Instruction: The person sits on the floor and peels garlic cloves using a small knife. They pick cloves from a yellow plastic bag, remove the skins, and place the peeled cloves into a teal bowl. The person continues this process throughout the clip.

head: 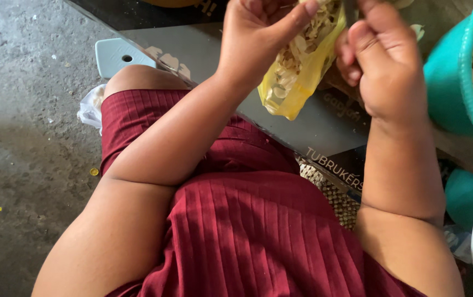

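Fingers [297,14] pinching one yellow bag [297,77], two hands

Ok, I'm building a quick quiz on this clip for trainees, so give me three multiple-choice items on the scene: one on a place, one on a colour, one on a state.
1. Where is the teal tub of pale peeled pieces?
A. At the right edge of the view
B. On the bare floor at left
C. On the person's lap

2. What colour is the plastic bag held between the hands?
A. Blue
B. Yellow
C. Black

3. How is the left hand on the bag?
A. Flat and open beside it
B. Resting on the knee
C. Closed on the bag's upper part

Answers:
1 A: the teal tub sits at the right edge, beside the right hand.
2 B: the plastic bag is see-through yellow, with pale shavings inside.
3 C: the left hand has its fingers curled around the bag's top.
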